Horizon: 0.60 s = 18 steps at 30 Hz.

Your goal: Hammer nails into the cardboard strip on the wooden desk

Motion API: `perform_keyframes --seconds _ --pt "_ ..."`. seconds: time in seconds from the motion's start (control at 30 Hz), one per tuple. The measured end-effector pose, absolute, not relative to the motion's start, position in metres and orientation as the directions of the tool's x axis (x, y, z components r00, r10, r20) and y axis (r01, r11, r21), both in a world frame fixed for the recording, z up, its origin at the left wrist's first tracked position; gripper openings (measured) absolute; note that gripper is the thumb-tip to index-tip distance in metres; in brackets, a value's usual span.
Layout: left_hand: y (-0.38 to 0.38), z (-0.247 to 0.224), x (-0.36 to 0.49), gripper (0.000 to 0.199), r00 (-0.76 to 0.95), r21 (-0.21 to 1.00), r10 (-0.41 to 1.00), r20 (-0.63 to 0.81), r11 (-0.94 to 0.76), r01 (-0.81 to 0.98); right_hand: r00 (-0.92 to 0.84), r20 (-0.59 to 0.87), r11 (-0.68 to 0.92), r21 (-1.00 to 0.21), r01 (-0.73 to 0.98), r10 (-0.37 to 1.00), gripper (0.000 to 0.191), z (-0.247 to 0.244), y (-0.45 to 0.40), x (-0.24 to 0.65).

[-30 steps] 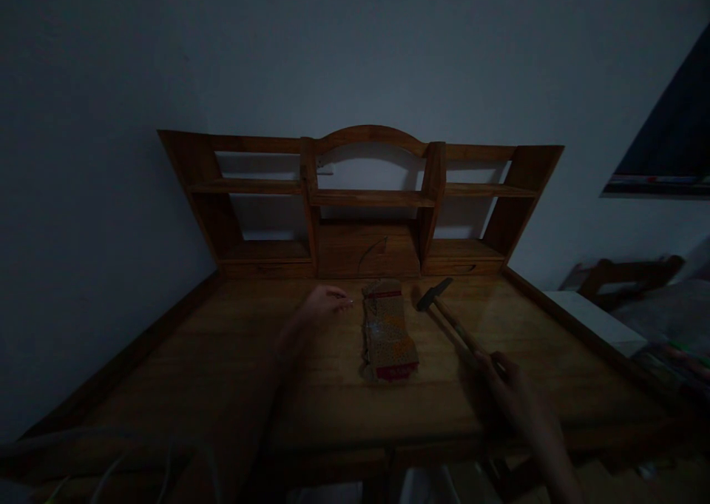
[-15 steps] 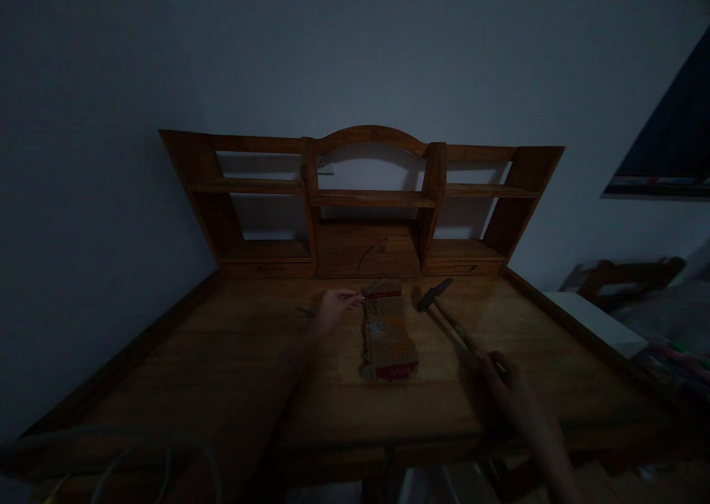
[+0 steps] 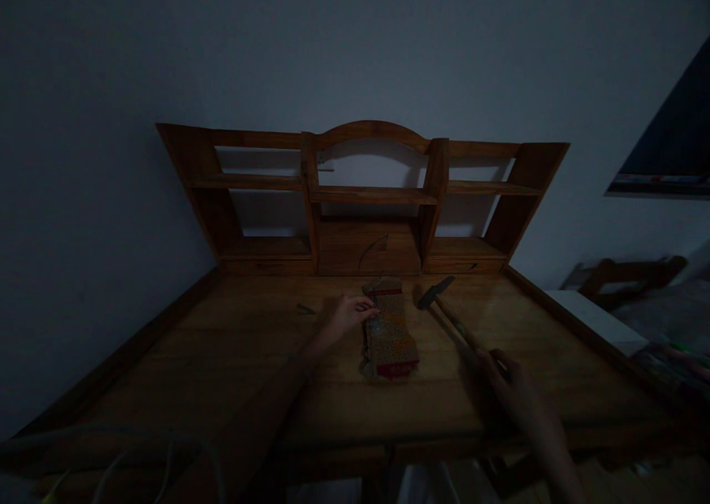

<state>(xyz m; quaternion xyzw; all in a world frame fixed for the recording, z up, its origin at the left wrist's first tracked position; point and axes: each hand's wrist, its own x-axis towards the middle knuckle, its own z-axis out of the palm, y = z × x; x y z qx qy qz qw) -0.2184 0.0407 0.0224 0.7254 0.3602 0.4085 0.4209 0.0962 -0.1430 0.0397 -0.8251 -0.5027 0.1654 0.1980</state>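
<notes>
A hammer (image 3: pixel 452 317) with a dark metal head and wooden handle is in my right hand (image 3: pixel 507 382), its fingers wrapped round the handle's lower end. The head is just above or on the desk, right of a torn piece of cardboard (image 3: pixel 391 341). That cardboard is brown with orange print and red bands, and it lies flat at the middle of the desk. My left hand (image 3: pixel 350 313) is over its left edge, thumb and fingers pinched together. Whatever is between those fingertips is too small and dark to name.
The wooden desk (image 3: pixel 249 371) has a raised shelf unit (image 3: pixel 374 195) along its back. A small dark object (image 3: pixel 305 309) lies left of the cardboard. White cables (image 3: pixel 111 437) loop at the lower left. A chair (image 3: pixel 637 271) stands beyond the right edge.
My left hand has moved a little right and towards me, from the cardboard's upper left edge onto its printed face. My right hand and the hammer have barely moved.
</notes>
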Motion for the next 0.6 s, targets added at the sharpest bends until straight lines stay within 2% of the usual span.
perform_keyframes --seconds 0.1,0.23,0.47,0.6 --pt "0.041 0.022 -0.222 0.026 0.432 0.816 0.83 0.352 -0.499 0.294 0.443 -0.085 -0.424 -0.494 0.76 0.893 0.068 0.04 -0.143 0.095" --pt "0.039 0.022 -0.223 0.028 0.452 0.754 0.808 0.379 -0.552 0.355 0.449 -0.062 -0.418 -0.496 0.761 0.891 0.068 0.038 -0.143 0.096" --pt "0.036 0.021 -0.218 0.023 0.427 0.731 0.813 0.396 -0.561 0.388 0.431 -0.009 -0.376 -0.508 0.775 0.902 0.062 0.044 -0.149 0.09" --pt "0.034 0.022 -0.219 0.022 0.417 0.725 0.812 0.409 -0.566 0.391 0.415 0.067 -0.33 -0.498 0.802 0.907 0.057 0.055 -0.157 0.075"
